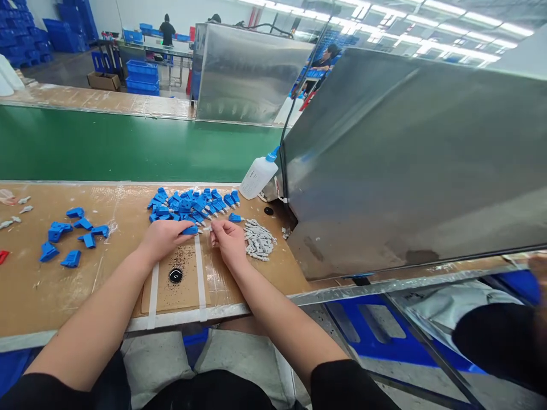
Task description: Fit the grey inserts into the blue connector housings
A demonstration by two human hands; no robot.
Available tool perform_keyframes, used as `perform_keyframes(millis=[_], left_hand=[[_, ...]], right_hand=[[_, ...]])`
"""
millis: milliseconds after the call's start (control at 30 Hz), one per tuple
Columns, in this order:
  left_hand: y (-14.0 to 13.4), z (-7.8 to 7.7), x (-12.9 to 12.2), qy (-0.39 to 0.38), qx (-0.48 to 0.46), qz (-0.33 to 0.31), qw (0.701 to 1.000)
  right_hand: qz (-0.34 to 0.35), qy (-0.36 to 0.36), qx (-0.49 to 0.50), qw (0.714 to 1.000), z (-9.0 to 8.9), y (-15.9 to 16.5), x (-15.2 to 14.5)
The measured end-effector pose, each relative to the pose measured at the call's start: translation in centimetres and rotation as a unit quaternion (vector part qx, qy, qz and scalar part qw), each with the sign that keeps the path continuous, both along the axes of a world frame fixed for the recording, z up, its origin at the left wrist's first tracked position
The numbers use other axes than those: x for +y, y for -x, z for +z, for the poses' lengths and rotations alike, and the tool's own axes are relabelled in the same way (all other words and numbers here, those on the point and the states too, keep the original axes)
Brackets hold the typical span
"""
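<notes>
A large slanted sheet-metal hood (410, 165) is crowding the right side of the brown cardboard-covered workbench (51, 285), and a white plastic squeeze bottle with a blue nozzle (258, 175) is leaning at its foot. Behind the bench a green conveyor belt (128, 145) is running across the view. A big heap of blue moulded plastic connector housings (190, 204) is lying just beyond the hands, a smaller scatter of the same blue housings (70, 236) is sitting well apart to the left, and a pile of small grey metal-looking inserts (257, 240) is lying just beside the right hand. A black round hole (175, 276) is showing in the bench near the wrists, between two strips of white tape.

The left hand (164, 238) is closing around one blue connector housing (190, 230), pinching it just above the bench in front of the big heap. The right hand (228, 238) is pinching a tiny grey insert (206, 229) between its fingertips, its tip touching or nearly touching the housing's end; which one cannot be told.
</notes>
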State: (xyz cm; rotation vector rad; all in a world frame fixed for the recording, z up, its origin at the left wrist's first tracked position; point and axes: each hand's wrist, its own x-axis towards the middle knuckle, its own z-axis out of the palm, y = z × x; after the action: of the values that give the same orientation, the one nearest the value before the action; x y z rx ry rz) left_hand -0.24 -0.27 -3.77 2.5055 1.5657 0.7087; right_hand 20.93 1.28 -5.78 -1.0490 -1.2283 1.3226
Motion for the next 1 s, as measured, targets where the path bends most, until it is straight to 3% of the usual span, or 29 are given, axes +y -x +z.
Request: perform_keyframes(millis=[400, 567, 733, 1000], left_hand=[[-0.6, 0.5, -0.3, 0.0, 0.093, -0.007, 0.996], [0.1, 0.9, -0.1, -0.002, 0.133, 0.017, 0.991], [0.0, 1.0, 0.0, 0.018, 0.192, -0.007, 0.981], [-0.8, 1.0, -0.1, 0.022, 0.251, -0.028, 0.967]], right_hand=[[0.014, -0.023, -0.022, 0.999, 0.2, 1.1, -0.4], [0.114, -0.085, -0.102, 0.985, 0.1, 0.3, -0.1], [0.18, -0.123, -0.166, 0.962, -0.5, -0.9, 0.4], [0.154, -0.158, -0.243, 0.945, -0.8, -0.9, 0.5]])
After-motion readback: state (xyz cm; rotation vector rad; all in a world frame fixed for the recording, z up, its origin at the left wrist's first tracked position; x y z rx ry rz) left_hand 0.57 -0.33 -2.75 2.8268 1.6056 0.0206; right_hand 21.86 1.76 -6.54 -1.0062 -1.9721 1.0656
